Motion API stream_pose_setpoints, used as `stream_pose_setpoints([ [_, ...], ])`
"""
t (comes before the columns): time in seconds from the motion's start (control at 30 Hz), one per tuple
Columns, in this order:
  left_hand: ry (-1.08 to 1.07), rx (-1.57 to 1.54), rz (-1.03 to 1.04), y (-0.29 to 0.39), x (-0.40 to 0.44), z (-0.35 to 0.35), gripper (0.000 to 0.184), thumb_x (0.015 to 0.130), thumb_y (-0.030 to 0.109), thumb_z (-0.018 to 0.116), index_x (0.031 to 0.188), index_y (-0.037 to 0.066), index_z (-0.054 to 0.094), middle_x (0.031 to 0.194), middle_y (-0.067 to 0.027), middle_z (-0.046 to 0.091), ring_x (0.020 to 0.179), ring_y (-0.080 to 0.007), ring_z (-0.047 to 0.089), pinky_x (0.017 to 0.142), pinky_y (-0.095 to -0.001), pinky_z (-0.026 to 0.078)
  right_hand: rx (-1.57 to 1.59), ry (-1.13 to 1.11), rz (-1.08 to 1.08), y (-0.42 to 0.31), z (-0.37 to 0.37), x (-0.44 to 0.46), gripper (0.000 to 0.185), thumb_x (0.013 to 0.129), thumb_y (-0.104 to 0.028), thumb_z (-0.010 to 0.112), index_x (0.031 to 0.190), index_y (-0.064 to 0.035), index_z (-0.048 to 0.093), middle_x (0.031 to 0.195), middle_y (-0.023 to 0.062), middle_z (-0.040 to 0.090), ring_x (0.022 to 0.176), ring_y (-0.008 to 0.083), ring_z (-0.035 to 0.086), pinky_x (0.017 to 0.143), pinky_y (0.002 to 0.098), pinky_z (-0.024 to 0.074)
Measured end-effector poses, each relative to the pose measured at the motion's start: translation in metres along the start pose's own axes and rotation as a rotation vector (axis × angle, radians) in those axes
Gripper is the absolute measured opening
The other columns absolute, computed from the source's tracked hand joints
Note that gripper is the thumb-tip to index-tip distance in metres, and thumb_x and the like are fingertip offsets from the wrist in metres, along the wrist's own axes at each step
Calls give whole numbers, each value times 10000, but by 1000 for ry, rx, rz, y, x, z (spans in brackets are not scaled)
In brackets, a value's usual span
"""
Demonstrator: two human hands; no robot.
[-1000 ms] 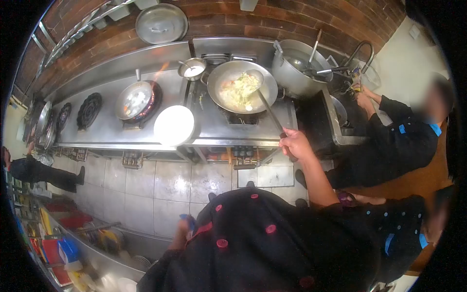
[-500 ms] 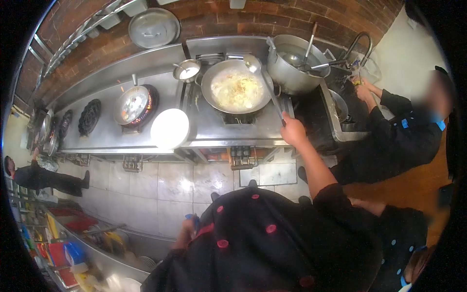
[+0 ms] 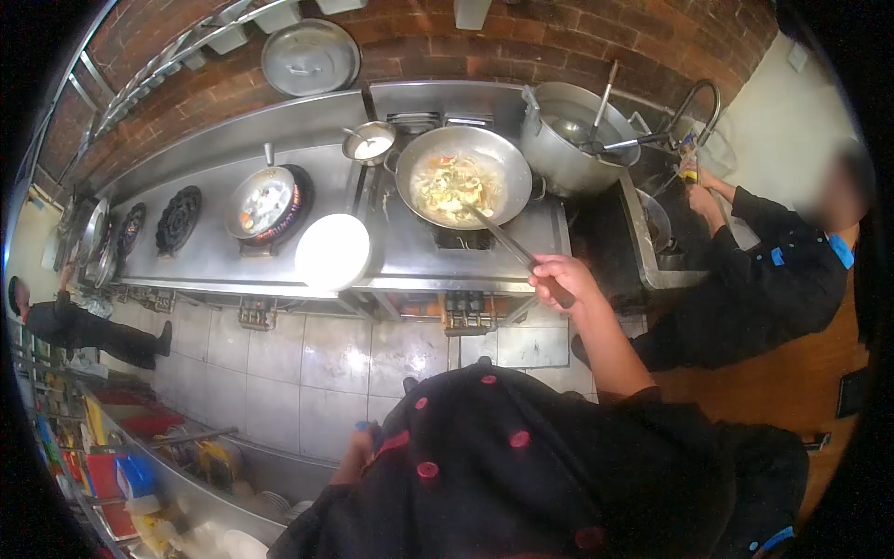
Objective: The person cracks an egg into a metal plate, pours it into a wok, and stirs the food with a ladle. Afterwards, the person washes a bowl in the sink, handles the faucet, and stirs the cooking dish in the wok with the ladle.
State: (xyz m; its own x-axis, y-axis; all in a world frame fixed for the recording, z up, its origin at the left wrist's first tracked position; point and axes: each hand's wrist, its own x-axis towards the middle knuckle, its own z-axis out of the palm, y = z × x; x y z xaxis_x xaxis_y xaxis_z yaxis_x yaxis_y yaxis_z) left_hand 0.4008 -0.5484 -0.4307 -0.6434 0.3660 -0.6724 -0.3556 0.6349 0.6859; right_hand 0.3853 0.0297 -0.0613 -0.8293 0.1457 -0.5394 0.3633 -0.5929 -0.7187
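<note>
In front of me a wide wok (image 3: 510, 160) on the stove holds a pale, steaming mix with yellow and reddish bits. My right hand (image 3: 565, 282) is closed round the handle of a long cooking ladle (image 3: 507, 244), whose head is down in the food and hidden by it. My left hand (image 3: 355, 456) is low beside my jacket, its fingers curled and partly covered; a bit of blue shows at it, too small to name. Left of the wok, a white plate (image 3: 332, 252) rests at the counter's front edge. A small pot (image 3: 370, 143) of white stuff with a spoon stands behind.
A frying pan (image 3: 264, 197) sits over a lit burner to the left. The big stockpot (image 3: 570, 154) holds ladles at right. A co-worker (image 3: 792, 270) stands at the sink (image 3: 652, 270); another person (image 3: 84, 326) is far left. Shelving (image 3: 196, 484) lies low left.
The ladle's head has come from the wok's far right rim down into the food. My right hand has lowered slightly. The view has shifted a little, and the person behind at lower right shows less.
</note>
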Motion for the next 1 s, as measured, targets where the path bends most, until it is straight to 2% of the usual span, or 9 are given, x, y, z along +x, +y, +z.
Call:
stream_pose_setpoints([
  [0.13, 58, 181, -3, 68, -25, -16, 382, 924, 366, 511, 923, 10, 651, 807, -116, 640, 773, -231, 605, 723, -383, 477, -501, 94, -206, 11, -1, -1, 659, 793, -5, 553, 1402, 75, 313, 694, 89, 614, 474, 136, 517, 450, 263, 401],
  [0.23, 135, 111, 92, 66, -14, -20, 418, 917, 387, 524, 861, -5, 658, 762, -118, 639, 746, -220, 607, 683, -388, 476, -885, 266, -301, 16, 8, -12, 631, 794, -26, 548, 1387, 67, 354, 692, 71, 617, 476, 119, 519, 483, 253, 417],
  [0.3, 179, 175, 52, 54, 4, -26, 425, 908, 399, 538, 851, -4, 658, 762, -115, 640, 748, -214, 612, 673, -386, 480, -1194, 408, -362, 14, 4, -17, 628, 758, -94, 596, 1360, -17, 435, 866, 184, 657, 712, 295, 631, 687, 382, 499],
  [0.37, 205, 86, -100, 86, -1, -30, 428, 898, 416, 557, 860, 2, 659, 782, -114, 645, 760, -212, 621, 681, -377, 487, -1424, 472, -370, -3, 16, -38, 621, 753, -100, 595, 1357, -61, 455, 909, 211, 647, 795, 341, 637, 727, 402, 494],
  [0.4, 214, 5, -204, 114, -6, -32, 430, 892, 426, 568, 869, 6, 659, 797, -113, 649, 768, -212, 626, 689, -371, 492, -1461, 471, -413, -6, 14, -43, 613, 752, -107, 594, 1350, -79, 466, 904, 215, 642, 803, 354, 632, 726, 406, 495],
  [0.5, 217, -512, -118, 129, 12, -42, 407, 885, 436, 589, 913, 36, 657, 843, -98, 654, 775, -211, 630, 716, -355, 504, -1545, 449, -494, -12, 10, -57, 590, 749, -120, 589, 1332, -115, 494, 890, 220, 632, 815, 380, 620, 725, 422, 496],
  [0.63, 102, -800, 81, 242, -14, -66, 433, 930, 413, 539, 1111, 21, 584, 1000, -73, 629, 914, -197, 608, 839, -335, 477, -1563, 337, -443, -10, 10, -76, 584, 755, -126, 580, 1331, -117, 492, 869, 212, 632, 800, 384, 616, 724, 441, 492],
  [0.77, 27, -845, 367, 319, -19, -78, 401, 946, 300, 519, 1217, 5, 520, 1088, -92, 598, 1020, -212, 571, 934, -355, 428, -1475, 253, -224, 1, 11, -72, 597, 761, -131, 573, 1350, -122, 471, 874, 206, 636, 796, 388, 614, 722, 445, 493],
  [1.0, 115, -589, 432, 429, 35, -16, 261, 907, 159, 586, 1113, -1, 571, 1028, -51, 611, 957, -156, 565, 876, -310, 434, -1684, 286, -405, 51, -27, 0, 546, 799, -134, 526, 1336, -53, 469, 817, 177, 633, 754, 377, 617, 690, 484, 485],
])
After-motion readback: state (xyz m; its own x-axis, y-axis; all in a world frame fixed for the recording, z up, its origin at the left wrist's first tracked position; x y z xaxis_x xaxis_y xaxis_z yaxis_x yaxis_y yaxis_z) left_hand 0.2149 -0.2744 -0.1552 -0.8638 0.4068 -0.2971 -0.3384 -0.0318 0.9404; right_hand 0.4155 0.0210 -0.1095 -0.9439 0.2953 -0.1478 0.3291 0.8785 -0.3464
